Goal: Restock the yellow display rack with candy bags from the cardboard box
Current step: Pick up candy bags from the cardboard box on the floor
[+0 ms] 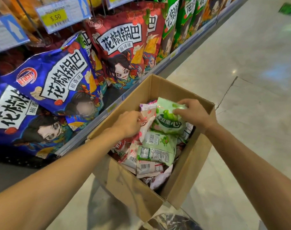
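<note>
An open cardboard box (187, 171) sits below me, filled with several candy bags in green, pink and white. My right hand (193, 113) grips the top of a light green candy bag (168, 120) that stands raised above the pile. My left hand (129, 122) reaches into the box's left side and pinches a pink and white candy bag (147, 125) beside the green one. More green bags (158, 146) lie face down underneath. The yellow display rack is out of view.
A store shelf on the left holds large blue snack bags (58, 80), red ones (121, 52) and green ones (179, 22), with price tags (62, 15) above. Shiny tiled floor (249, 72) spreads to the right. A crumpled plastic wrap (173, 221) lies below the box.
</note>
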The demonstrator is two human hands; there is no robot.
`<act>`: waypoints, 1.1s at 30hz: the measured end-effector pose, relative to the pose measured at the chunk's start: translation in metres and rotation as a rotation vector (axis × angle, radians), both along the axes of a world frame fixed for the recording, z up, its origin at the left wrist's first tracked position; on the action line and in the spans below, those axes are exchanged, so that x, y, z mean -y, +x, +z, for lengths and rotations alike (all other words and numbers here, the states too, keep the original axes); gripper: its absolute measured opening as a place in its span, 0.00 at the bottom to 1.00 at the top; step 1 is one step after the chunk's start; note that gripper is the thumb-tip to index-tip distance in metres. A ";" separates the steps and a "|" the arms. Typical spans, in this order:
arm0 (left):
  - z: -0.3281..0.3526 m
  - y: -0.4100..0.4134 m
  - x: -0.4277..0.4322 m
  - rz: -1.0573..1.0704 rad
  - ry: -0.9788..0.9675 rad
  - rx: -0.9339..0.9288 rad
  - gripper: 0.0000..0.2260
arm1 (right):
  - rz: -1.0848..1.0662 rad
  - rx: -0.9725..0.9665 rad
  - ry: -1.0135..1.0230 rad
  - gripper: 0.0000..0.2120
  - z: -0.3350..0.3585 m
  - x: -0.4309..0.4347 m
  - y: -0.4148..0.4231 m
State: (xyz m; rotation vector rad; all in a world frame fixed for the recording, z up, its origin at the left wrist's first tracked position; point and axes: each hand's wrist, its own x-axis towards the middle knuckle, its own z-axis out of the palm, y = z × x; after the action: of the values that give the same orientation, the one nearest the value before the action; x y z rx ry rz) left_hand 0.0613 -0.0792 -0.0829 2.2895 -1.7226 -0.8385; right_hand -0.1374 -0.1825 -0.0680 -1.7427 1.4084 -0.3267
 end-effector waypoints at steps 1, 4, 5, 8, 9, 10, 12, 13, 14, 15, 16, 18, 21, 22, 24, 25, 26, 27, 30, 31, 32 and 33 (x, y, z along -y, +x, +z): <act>-0.002 0.000 0.000 0.001 -0.005 0.001 0.10 | 0.007 0.047 0.093 0.17 0.001 0.001 0.000; -0.013 -0.001 0.002 0.019 0.037 0.016 0.13 | 0.082 -0.006 0.157 0.35 -0.004 0.000 0.000; -0.017 -0.002 0.002 0.030 0.070 0.020 0.17 | 0.059 -0.038 0.113 0.39 -0.008 -0.001 0.000; -0.023 -0.005 0.000 0.076 0.076 0.023 0.26 | -0.146 0.044 0.001 0.44 -0.008 -0.006 0.000; -0.024 -0.005 -0.001 0.099 0.052 0.013 0.28 | -0.201 0.125 -0.007 0.43 -0.006 -0.007 0.000; -0.024 -0.004 -0.001 0.125 0.030 -0.004 0.30 | -0.242 0.206 0.003 0.40 -0.002 -0.008 -0.002; -0.025 -0.001 -0.002 0.169 0.030 -0.037 0.33 | -0.275 0.281 0.044 0.30 0.005 -0.010 -0.006; -0.026 0.000 -0.003 0.183 0.047 -0.038 0.34 | -0.252 0.266 0.076 0.21 0.008 -0.011 -0.007; -0.026 0.000 -0.004 0.191 0.064 -0.028 0.35 | -0.210 0.228 0.112 0.14 0.009 -0.012 -0.007; -0.026 0.000 -0.005 0.198 0.073 -0.014 0.36 | -0.168 0.177 0.138 0.10 0.008 -0.013 -0.006; -0.025 -0.002 -0.005 0.207 0.074 -0.002 0.36 | -0.144 0.134 0.154 0.08 0.005 -0.014 -0.005; -0.023 -0.004 -0.006 0.234 0.064 0.001 0.37 | -0.104 0.079 0.165 0.07 -0.001 -0.017 0.003; -0.018 -0.008 -0.007 0.267 0.032 -0.032 0.35 | -0.089 0.071 0.158 0.10 -0.012 -0.024 0.012; -0.017 -0.009 -0.008 0.276 0.013 -0.036 0.35 | -0.099 0.072 0.143 0.14 -0.017 -0.024 0.013; -0.014 -0.009 -0.010 0.303 -0.047 -0.054 0.34 | -0.114 0.078 0.122 0.19 -0.025 -0.022 0.011; -0.013 -0.008 -0.010 0.325 -0.071 -0.075 0.33 | -0.129 0.094 0.128 0.18 -0.025 -0.023 0.011; -0.013 -0.005 -0.010 0.348 -0.076 -0.108 0.32 | -0.152 0.130 0.137 0.16 -0.020 -0.026 0.012; -0.013 -0.003 -0.010 0.370 -0.075 -0.170 0.30 | -0.178 0.170 0.150 0.15 -0.015 -0.027 0.011; -0.008 0.004 -0.017 0.503 -0.050 -0.479 0.16 | -0.259 0.287 0.156 0.14 0.001 -0.029 0.006; -0.001 0.003 -0.023 0.550 -0.045 -0.576 0.13 | -0.279 0.318 0.169 0.13 0.009 -0.030 0.004; 0.007 0.002 -0.030 0.593 -0.045 -0.668 0.12 | -0.287 0.339 0.192 0.13 0.019 -0.033 0.002; 0.018 0.000 -0.038 0.629 -0.048 -0.758 0.11 | -0.287 0.347 0.227 0.13 0.030 -0.036 -0.001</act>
State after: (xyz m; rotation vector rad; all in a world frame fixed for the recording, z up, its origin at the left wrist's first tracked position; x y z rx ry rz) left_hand 0.0611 -0.0416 -0.0645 1.8984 -0.6485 -1.2461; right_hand -0.1386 -0.1462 -0.0380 -1.2327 1.3766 -0.5710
